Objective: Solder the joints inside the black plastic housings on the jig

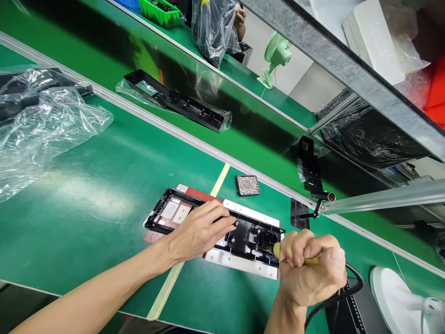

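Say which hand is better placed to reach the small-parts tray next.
Probably the left hand: it rests on the black frame, nearer the tray; the right hand grips the yellow tool.

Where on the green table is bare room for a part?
Bare tabletop lies between plastic bag and left forearm; a smaller patch, between yellow tape and right hand. Crowded: right of that hand, with cable and white base.

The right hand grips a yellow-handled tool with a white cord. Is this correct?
Only the colour of the cord is wrong: the head view shows it black, not white. The right hand does grip a yellow-handled tool.
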A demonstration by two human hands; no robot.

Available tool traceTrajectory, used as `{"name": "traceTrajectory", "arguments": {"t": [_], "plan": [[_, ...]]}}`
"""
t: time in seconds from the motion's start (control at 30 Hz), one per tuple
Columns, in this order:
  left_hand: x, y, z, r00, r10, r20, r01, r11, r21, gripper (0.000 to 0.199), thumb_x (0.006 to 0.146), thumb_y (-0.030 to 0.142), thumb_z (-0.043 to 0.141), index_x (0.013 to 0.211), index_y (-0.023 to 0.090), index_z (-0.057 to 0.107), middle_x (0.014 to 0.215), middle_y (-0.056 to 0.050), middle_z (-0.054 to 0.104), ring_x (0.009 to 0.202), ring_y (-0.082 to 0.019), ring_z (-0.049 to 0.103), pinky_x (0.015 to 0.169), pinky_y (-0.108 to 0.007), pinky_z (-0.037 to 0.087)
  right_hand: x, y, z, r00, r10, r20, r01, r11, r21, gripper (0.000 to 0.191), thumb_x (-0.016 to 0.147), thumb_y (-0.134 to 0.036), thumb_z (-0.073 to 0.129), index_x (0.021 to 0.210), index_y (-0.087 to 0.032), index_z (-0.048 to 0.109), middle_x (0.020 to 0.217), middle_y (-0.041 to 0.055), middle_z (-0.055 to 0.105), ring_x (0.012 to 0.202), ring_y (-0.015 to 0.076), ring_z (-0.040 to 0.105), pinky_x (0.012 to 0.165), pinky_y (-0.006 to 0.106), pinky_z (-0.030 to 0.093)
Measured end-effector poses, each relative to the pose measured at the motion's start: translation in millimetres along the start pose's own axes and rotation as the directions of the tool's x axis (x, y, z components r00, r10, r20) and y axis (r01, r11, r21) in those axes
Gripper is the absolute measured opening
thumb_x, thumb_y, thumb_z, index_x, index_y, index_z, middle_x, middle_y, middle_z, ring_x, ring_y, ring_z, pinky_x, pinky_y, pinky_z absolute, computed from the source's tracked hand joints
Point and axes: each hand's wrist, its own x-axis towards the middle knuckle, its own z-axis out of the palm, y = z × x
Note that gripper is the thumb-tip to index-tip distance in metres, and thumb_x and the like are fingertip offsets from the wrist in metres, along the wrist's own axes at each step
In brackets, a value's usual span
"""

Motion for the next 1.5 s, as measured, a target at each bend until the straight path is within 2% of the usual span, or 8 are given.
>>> {"name": "traceTrajectory", "arguments": {"t": [0.2, 0.53, 0.97, 1.33, 1.5], "plan": [[-1.4, 0.6, 1.4, 1.0, 0.018, -0.004, -0.018, 0.998, 0.055, 0.017, 0.098, 0.018, 0.054, 0.11, 0.016, 0.067, 0.09, -0.006, 0.066, 0.087, -0.019, 0.059, 0.075, -0.036, 0.054, 2.4, -0.9, -2.5, 1.0, 0.026, 0.015, -0.026, 1.0, 0.003, 0.036, 0.095, -0.031, 0.044, 0.061, -0.021, 0.044, 0.044, -0.0079, 0.036, 0.035, 0.0065, 0.03, 0.033, 0.019, 0.033], [-2.8, -0.7, 2.3, 0.999, 0.035, 0.017, -0.036, 0.998, 0.045, 0.017, 0.098, 0.016, 0.055, 0.113, 0.016, 0.063, 0.09, -0.005, 0.064, 0.085, -0.019, 0.055, 0.076, -0.035, 0.051, 3.4, -0.6, -0.1, 0.998, 0.059, 0.004, -0.059, 0.997, 0.046, 0.041, 0.096, -0.041, 0.045, 0.06, -0.021, 0.043, 0.043, -0.0082, 0.032, 0.035, 0.0071, 0.028, 0.03, 0.018, 0.031], [-6.6, -1.8, 5.1, 0.997, 0.048, 0.056, -0.052, 0.997, 0.066, 0.017, 0.099, 0.017, 0.053, 0.112, 0.017, 0.063, 0.091, -0.005, 0.064, 0.085, -0.019, 0.055, 0.077, -0.036, 0.05, 2.2, -1.1, 2.8, 0.999, 0.042, 0.01, -0.042, 0.998, 0.054, 0.045, 0.094, -0.048, 0.049, 0.058, -0.021, 0.045, 0.042, -0.0083, 0.032, 0.034, 0.0073, 0.027, 0.029, 0.018, 0.03], [-7.2, -2.0, 5.1, 0.996, 0.059, 0.073, -0.068, 0.99, 0.122, 0.02, 0.097, 0.015, 0.057, 0.117, 0.013, 0.061, 0.087, -0.004, 0.062, 0.079, -0.018, 0.05, 0.071, -0.035, 0.046, 1.4, -1.0, 2.7, 0.999, 0.039, 0.006, -0.039, 0.997, 0.069, 0.046, 0.093, -0.048, 0.049, 0.056, -0.02, 0.043, 0.04, -0.0088, 0.031, 0.033, 0.0065, 0.026, 0.029, 0.018, 0.029], [-7.5, -1.8, 5.9, 0.996, 0.029, 0.085, -0.038, 0.993, 0.112, 0.015, 0.098, 0.016, 0.056, 0.111, 0.013, 0.063, 0.083, -0.004, 0.059, 0.078, -0.018, 0.049, 0.069, -0.034, 0.045, -1.0, -0.3, 0.3, 0.999, 0.025, -0.03, -0.023, 0.998, 0.062, 0.043, 0.093, -0.044, 0.048, 0.058, -0.02, 0.043, 0.042, -0.0088, 0.032, 0.033, 0.0064, 0.026, 0.03, 0.018, 0.029]]}}
